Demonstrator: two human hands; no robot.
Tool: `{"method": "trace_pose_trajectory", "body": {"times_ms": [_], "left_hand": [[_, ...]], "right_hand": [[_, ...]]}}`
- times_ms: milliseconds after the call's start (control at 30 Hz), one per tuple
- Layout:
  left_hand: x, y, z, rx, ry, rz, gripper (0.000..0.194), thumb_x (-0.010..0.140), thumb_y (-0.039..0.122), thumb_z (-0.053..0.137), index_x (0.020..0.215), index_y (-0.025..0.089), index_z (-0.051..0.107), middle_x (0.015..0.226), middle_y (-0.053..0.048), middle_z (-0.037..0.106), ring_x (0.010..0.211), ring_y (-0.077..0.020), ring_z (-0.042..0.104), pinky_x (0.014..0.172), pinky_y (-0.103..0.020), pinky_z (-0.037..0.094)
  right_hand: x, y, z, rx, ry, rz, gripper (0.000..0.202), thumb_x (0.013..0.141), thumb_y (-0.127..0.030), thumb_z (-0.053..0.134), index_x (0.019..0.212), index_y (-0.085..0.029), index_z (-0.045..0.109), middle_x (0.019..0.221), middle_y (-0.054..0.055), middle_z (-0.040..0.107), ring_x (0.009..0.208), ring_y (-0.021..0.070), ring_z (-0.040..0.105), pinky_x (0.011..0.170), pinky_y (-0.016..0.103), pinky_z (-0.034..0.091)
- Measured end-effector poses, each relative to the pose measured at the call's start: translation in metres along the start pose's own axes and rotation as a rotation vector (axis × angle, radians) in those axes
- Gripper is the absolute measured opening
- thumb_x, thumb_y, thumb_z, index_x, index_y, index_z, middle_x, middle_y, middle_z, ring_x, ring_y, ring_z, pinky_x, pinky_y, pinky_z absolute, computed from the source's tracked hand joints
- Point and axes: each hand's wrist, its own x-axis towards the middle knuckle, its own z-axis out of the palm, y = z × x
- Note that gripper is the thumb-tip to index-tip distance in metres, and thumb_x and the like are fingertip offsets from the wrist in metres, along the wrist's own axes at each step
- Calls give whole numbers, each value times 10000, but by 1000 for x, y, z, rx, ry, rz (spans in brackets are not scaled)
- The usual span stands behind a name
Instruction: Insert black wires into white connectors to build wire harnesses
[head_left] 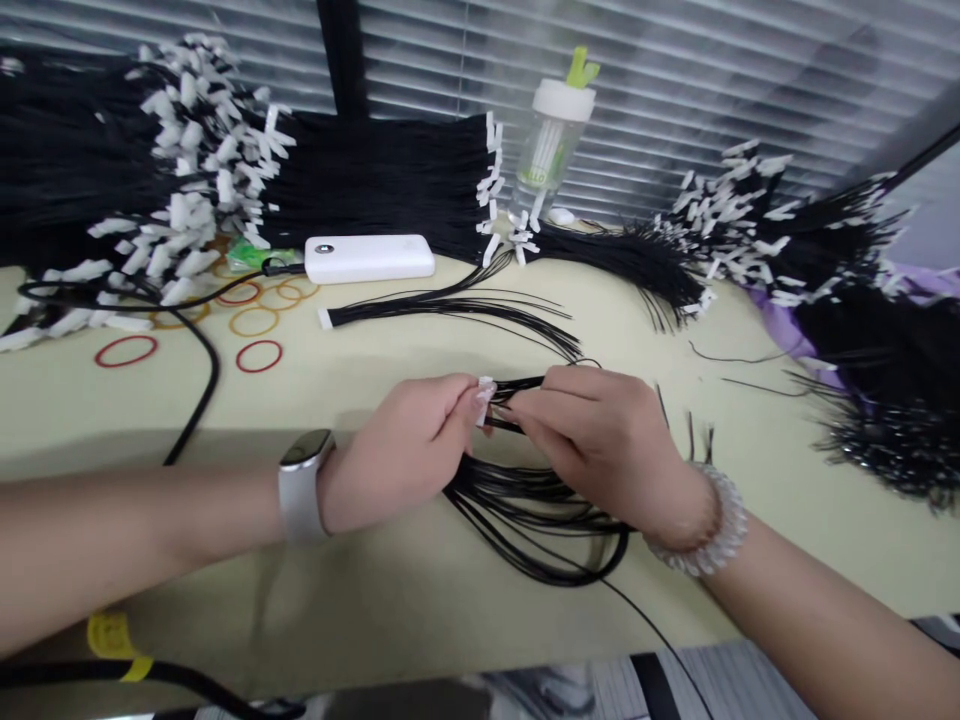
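Near the middle of the table, my left hand (pixel 409 450) pinches a small white connector (pixel 485 388) between thumb and fingers. Black wires (pixel 525 500) run from the connector side and loop below both hands. Close by on the right, my right hand (pixel 600 430) is closed with its fingertips on the black wires just beside the connector. Exactly how many wires it grips is hidden. Just beyond the hands lies another bundle of black wires (pixel 450 303) with a white connector (pixel 325 318) at its left end.
Piles of black wires with white connectors (pixel 202 150) fill the back left, and more (pixel 742 220) lie at the right. A white power bank (pixel 370 258), a clear bottle (pixel 551 150) and rubber bands (pixel 259 356) are behind the hands. A black cable (pixel 206 390) crosses the left side.
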Motion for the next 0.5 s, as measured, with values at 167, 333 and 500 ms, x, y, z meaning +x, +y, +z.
{"method": "trace_pose_trajectory", "body": {"times_ms": [167, 333, 500], "left_hand": [[3, -1, -1, -70, 38, -29, 373, 873, 361, 262, 596, 173, 426, 556, 33, 447, 557, -101, 435, 547, -217, 332], [6, -4, -1, -138, 130, -119, 410, 867, 408, 247, 601, 168, 447, 567, 17, 495, 566, -109, 472, 545, -218, 350], [8, -7, -2, -195, 207, -203, 397, 854, 436, 270, 621, 171, 451, 524, 25, 465, 459, -97, 421, 451, -216, 321]], "right_hand": [[1, 10, -7, -102, 3, 54, 194, 812, -340, 471, 789, -171, 563, 691, 20, 519, 627, 108, 453, 551, 234, 313], [-5, 16, -31, -302, 207, -8, 332, 693, -465, 583, 623, -160, 474, 610, 43, 470, 602, 144, 424, 547, 282, 303], [-9, 18, -47, 31, -87, 154, 429, 767, -431, 508, 481, -160, 337, 445, -33, 276, 429, 60, 248, 423, 234, 205]]}}
